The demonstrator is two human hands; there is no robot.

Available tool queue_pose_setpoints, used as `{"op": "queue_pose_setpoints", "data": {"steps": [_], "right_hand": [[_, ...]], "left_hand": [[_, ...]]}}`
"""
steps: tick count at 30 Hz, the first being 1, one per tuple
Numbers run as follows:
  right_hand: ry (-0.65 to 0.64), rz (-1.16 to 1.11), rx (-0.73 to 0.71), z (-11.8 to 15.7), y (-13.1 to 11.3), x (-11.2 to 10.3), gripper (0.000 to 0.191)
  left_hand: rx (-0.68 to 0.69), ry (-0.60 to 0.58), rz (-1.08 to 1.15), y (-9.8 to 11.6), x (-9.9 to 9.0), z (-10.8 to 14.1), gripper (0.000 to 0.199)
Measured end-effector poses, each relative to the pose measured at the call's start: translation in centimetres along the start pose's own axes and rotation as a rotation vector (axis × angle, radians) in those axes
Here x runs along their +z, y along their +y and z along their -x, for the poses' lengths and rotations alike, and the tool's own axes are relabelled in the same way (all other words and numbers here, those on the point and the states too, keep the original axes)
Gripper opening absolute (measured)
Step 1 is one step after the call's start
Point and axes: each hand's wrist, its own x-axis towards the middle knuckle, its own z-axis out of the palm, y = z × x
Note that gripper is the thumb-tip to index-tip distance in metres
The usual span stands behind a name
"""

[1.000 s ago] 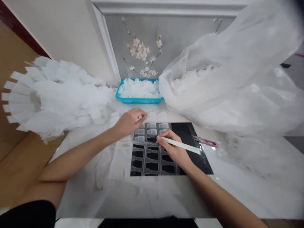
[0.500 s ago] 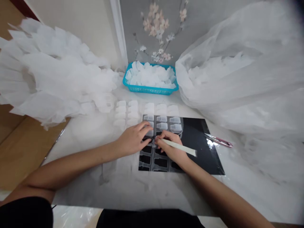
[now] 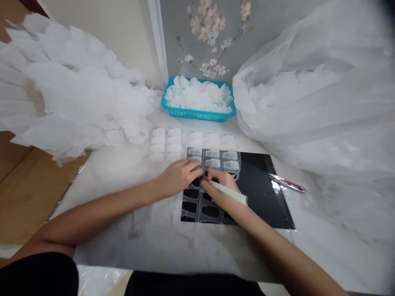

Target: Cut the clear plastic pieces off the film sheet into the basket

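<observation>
A clear tray with rows of shaped pockets (image 3: 210, 212) lies partly over a glossy black sheet (image 3: 259, 185). White pieces (image 3: 212, 163) fill pockets in its upper rows; the lower pockets show black through them. My left hand (image 3: 180, 174) rests over the tray's left column, its fingers bent and drawn together at the tips; whatever they pinch is too small to make out. Close beside it, my right hand (image 3: 224, 185) is closed round a flat, pale, stick-like tool (image 3: 230, 192). The tool's tip is hidden among the fingertips, which meet over one pocket.
Behind the tray stands a blue basket (image 3: 197, 116) heaped with white pieces. A large pile of white sheets (image 3: 83, 90) is at left, and a big translucent bag (image 3: 308, 111) at right. Small scissors or snips with pink handles (image 3: 290, 183) lie on the black sheet's right edge.
My left fingers have drawn closer together and toward my right hand. The right hand has tilted, and the pale tool's rear end has swung slightly left. The view has shifted a little.
</observation>
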Motion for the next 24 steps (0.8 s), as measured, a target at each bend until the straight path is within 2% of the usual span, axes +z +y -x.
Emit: {"op": "queue_pose_setpoints", "data": {"steps": [2, 4, 5, 7, 8, 9, 11, 13, 15, 17, 20, 24], "right_hand": [[0.019, 0.017, 0.007, 0.1, 0.0, 0.1, 0.020], [0.031, 0.024, 0.021, 0.2, 0.1, 0.2, 0.019], [0.033, 0.025, 0.025, 0.3, 0.1, 0.2, 0.018], [0.040, 0.015, 0.030, 0.4, 0.1, 0.1, 0.018], [0.053, -0.005, 0.032, 0.5, 0.0, 0.0, 0.019], [0.073, -0.036, 0.032, 0.6, -0.2, 0.0, 0.020], [0.109, -0.125, 0.022, 0.5, -0.9, 0.1, 0.023], [0.092, -0.199, -0.013, 0.2, -1.7, 0.6, 0.022], [0.015, -0.209, -0.066, -0.7, -2.2, 1.6, 0.017], [-0.070, -0.185, -0.102, -1.7, -2.1, 2.7, 0.014], [-0.119, -0.186, -0.081, -3.0, -1.3, 3.9, 0.014], [-0.110, -0.204, -0.035, -3.3, -0.4, 4.4, 0.015]], "left_hand": [[-0.215, 0.235, 0.319, -0.3, -0.5, -0.3, 0.014], [-0.424, 0.586, 0.638, -0.9, -1.7, -0.8, 0.014], [-0.481, 0.759, 0.768, -1.2, -2.5, -1.1, 0.015], [-0.476, 1.011, 0.948, -1.8, -4.5, -1.4, 0.016], [-0.442, 1.064, 0.986, -2.1, -5.4, -1.3, 0.016], [-0.408, 1.059, 0.989, -2.3, -6.2, -1.1, 0.015], [-0.352, 0.897, 0.905, -2.7, -7.3, -0.3, 0.013], [-0.298, 0.592, 0.714, -2.9, -7.5, 0.8, 0.007], [-0.244, 0.282, 0.470, -2.9, -6.9, 1.8, 0.016], [-0.208, 0.066, 0.223, -2.9, -5.8, 2.7, 0.026], [-0.177, -0.050, -0.045, -3.0, -4.1, 3.6, 0.030], [-0.126, -0.061, -0.152, -3.3, -3.2, 4.0, 0.026]]}}
